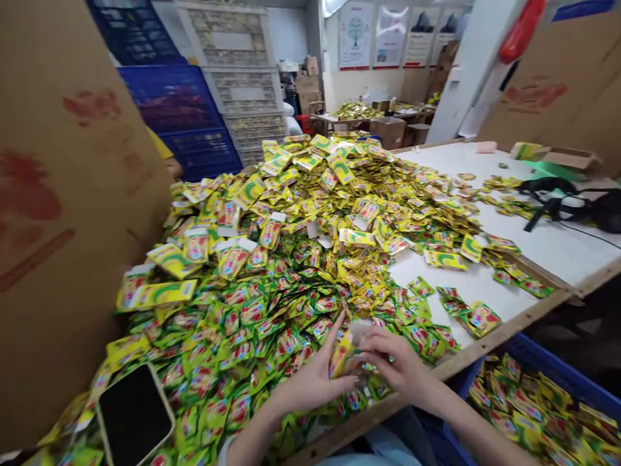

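Low in the middle of the head view, my left hand is wrapped round a small yellow box, its thumb along the near side. My right hand is at the box's right end, fingers bent and pressed together by a pale flap; what they pinch is too small and blurred to make out. Under and behind both hands lies a large heap of green and yellow packets. More yellow boxes lie on the heap's left side and top.
A phone lies at the lower left beside a tall cardboard carton. A blue crate of packets stands below the wooden table edge. Black straps lie at the right. Part of a person's arm shows behind the carton.
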Motion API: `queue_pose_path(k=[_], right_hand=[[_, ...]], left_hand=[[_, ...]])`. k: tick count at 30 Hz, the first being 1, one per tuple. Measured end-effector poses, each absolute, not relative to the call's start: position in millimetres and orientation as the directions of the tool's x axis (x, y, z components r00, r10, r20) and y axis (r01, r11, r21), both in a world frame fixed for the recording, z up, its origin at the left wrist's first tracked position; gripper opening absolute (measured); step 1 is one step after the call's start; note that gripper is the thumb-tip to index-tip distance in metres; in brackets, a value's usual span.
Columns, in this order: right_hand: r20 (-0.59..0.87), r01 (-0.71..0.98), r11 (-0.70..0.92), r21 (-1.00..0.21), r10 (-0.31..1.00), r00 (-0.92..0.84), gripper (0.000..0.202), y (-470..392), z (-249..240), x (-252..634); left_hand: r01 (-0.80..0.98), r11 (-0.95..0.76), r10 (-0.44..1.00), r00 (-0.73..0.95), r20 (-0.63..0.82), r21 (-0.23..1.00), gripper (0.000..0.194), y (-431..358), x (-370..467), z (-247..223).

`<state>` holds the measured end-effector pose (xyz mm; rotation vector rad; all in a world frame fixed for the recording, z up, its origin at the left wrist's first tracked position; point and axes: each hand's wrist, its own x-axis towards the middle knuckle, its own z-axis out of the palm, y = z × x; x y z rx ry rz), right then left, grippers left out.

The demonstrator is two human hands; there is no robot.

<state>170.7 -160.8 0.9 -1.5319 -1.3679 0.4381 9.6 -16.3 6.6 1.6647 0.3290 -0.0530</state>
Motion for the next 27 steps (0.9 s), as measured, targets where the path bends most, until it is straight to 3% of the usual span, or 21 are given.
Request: queue_pose_path(k=[3,6,7,9,11,14,16,20,27], right_hand=[[0.419,0.626,-0.038,-0.779,0.711,0.565,0.023,-188,2,230],[0.576,0.685,-0.479,-0.549,0.376,0.726,0.027,-213,21,310],[0.6,0.647,-0.627,-0.434,0.335,0.727,0.031,-216,27,330],[0.64,0.634,-0.716,-0.293,0.346,0.686,0.035,-204,34,344],[0.62,0.767,-0.567,-0.3,0.496,0.608,0.034,-167,29,327],[0.462,0.887,-0.21,-0.411,0.791,0.401,0.027,-85,7,268],[0.339,0.868,-0.159,-0.47,0.876,0.344,0.021,-35,-7,236],[0.306,0.808,-0.116,-0.578,0.887,0.347,0.01,5,-23,225],[0.279,0.534,-0.029,-0.845,0.828,0.486,0.033,-41,-33,264]], left_hand=[[0.171,-0.317,0.272,0.959,-0.083,0.933,0.074,4,8,14],[0.223,-0.611,0.467,0.876,0.118,0.759,0.038,48,7,18],[0.264,-0.672,0.51,0.843,0.173,0.692,0.032,64,9,18],[0.341,-0.75,0.548,0.8,0.243,0.567,0.028,90,15,18],[0.396,-0.801,0.544,0.795,0.269,0.448,0.028,104,26,14],[0.437,-0.825,0.534,0.809,0.244,0.359,0.03,106,49,2],[0.452,-0.814,0.549,0.805,0.226,0.365,0.026,105,62,-8],[0.469,-0.77,0.6,0.762,0.244,0.432,0.017,115,64,-17],[0.332,-0.692,0.606,0.749,0.266,0.641,0.024,115,54,-13]])
